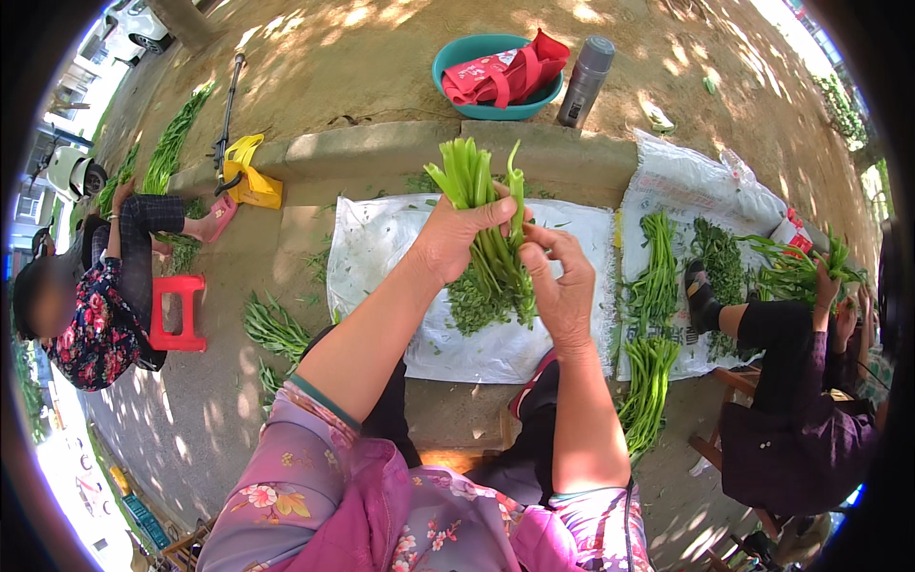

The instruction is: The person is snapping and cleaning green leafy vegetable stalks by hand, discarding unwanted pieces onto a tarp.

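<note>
My left hand [453, 234] is closed around a bunch of thick green vegetable stalks [461, 173], cut ends up and leafy ends hanging down. One stalk [516, 191] stands a little apart on the bunch's right side. My right hand [564, 286] pinches at that stalk with thumb and fingers, beside the left fingertips. Below both hands lies a white woven sheet [372, 253], carrying a heap of torn green leaves [472, 310] partly hidden by the bunch. More stalks [648, 391] are laid out right of my right forearm, and loose greens [274, 329] lie on the ground at left.
Beyond a low kerb [381, 148] stand a teal basin [496, 112] with a red bag [491, 76] and a grey flask [586, 81]. At left are a yellow bag [255, 176], a red stool [178, 315] and a seated person [100, 324]. Another person [791, 429] handles greens at right.
</note>
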Motion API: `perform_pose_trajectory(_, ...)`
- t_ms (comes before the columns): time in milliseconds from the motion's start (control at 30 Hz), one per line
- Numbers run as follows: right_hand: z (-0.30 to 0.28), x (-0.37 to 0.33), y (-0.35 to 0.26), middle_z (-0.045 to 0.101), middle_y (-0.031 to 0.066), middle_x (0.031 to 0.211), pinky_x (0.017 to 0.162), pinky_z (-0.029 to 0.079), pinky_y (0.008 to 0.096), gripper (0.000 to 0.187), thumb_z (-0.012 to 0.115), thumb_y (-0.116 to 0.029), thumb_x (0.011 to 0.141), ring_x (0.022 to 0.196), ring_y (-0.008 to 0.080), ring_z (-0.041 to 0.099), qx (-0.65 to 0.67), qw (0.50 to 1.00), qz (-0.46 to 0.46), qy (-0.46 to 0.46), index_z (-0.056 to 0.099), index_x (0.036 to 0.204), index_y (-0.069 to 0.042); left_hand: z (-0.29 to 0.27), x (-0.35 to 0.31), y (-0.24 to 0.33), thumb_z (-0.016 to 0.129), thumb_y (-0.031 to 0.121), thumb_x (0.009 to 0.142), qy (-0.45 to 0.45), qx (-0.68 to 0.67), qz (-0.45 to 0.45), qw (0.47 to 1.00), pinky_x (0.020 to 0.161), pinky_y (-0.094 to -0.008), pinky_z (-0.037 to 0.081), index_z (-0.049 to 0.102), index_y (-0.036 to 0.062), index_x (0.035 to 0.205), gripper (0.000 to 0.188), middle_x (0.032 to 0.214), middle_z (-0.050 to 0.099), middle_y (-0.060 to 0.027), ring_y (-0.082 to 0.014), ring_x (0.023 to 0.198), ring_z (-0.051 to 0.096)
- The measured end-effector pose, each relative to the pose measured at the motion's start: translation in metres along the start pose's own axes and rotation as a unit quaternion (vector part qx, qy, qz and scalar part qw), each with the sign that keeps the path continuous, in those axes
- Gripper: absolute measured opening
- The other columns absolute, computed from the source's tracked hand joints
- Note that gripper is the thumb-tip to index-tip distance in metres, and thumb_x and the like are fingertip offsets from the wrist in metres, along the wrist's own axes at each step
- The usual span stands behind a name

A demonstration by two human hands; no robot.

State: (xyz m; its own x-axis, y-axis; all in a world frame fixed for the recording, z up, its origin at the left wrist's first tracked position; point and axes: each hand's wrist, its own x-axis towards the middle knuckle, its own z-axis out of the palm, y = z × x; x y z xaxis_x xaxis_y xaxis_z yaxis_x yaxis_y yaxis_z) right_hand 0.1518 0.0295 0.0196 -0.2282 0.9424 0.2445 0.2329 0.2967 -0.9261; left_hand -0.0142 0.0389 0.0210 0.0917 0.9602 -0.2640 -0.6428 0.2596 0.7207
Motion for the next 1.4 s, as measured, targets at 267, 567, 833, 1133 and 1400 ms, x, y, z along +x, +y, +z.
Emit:
perform_pose_trajectory(267, 0.004, 0.001, 0.026, 0.063, 0.0056, 0.086, 0.072, 0.044, 0.0263, 0.018, 0.067, -0.010, 0.081, 0.077, 0.0134, 0.057, 0.104, 0.982, 0.152, 0.037, 0.065, 0.095, 0.000, 0.009, 0.004, -0.002, 0.073, 0.015, 0.077, 0.033, 0.087, 0.003, 0.996, 0.068, -0.0295, 0.047, 0.061, 0.0032, 0.096, 0.026, 0.100, 0.065, -0.0122, -0.0123, 0.071, 0.054)
perform_pose_trajectory(567, -0.061, 0.020, 0.055, 0.058, 0.0030, 0.094, 0.079, 0.042, 0.0319, 0.031, 0.057, -0.027, 0.091, 0.088, 0.0142, 0.053, 0.413, 0.854, 0.257, 0.185, 0.059, 0.111, -0.004, -0.006, 0.008, 0.009, 0.073, 0.012, 0.074, 0.151, 0.268, 0.073, 0.949, 0.063, -0.0247, 0.042, 0.065, 0.0026, 0.088, 0.018, 0.073, 0.063, -0.0036, -0.0099, 0.065, 0.053)
perform_pose_trajectory(833, -0.111, 0.022, 0.076, 0.058, 0.0000, 0.093, 0.083, 0.040, 0.0410, 0.033, 0.063, -0.036, 0.084, 0.090, 0.0180, 0.051, 0.530, 0.746, 0.278, 0.291, 0.062, 0.107, -0.013, -0.008, 0.009, 0.016, 0.074, 0.015, 0.076, 0.169, 0.363, 0.097, 0.911, 0.061, -0.0225, 0.041, 0.066, 0.0033, 0.087, 0.019, 0.071, 0.059, 0.0011, -0.0072, 0.064, 0.051)
perform_pose_trajectory(1133, -0.096, 0.025, 0.075, 0.062, 0.0002, 0.087, 0.074, 0.043, 0.0347, 0.032, 0.066, -0.030, 0.084, 0.079, 0.0144, 0.055, 0.494, 0.804, 0.253, 0.212, 0.062, 0.107, -0.008, 0.008, 0.014, 0.001, 0.076, 0.013, 0.074, 0.143, 0.242, 0.075, 0.957, 0.066, -0.0240, 0.042, 0.064, 0.0013, 0.099, 0.031, 0.080, 0.059, 0.0001, -0.0087, 0.070, 0.052)
perform_pose_trajectory(1400, -0.047, 0.025, 0.037, 0.063, -0.0014, 0.082, 0.063, 0.039, 0.0195, 0.018, 0.070, -0.017, 0.083, 0.071, 0.0043, 0.051, 0.262, 0.935, 0.197, 0.138, 0.066, 0.094, -0.002, 0.016, 0.015, -0.008, 0.075, 0.008, 0.073, 0.032, 0.073, -0.047, 0.996, 0.075, -0.0295, 0.048, 0.058, 0.0014, 0.105, 0.037, 0.088, 0.061, -0.0045, -0.0142, 0.080, 0.057)
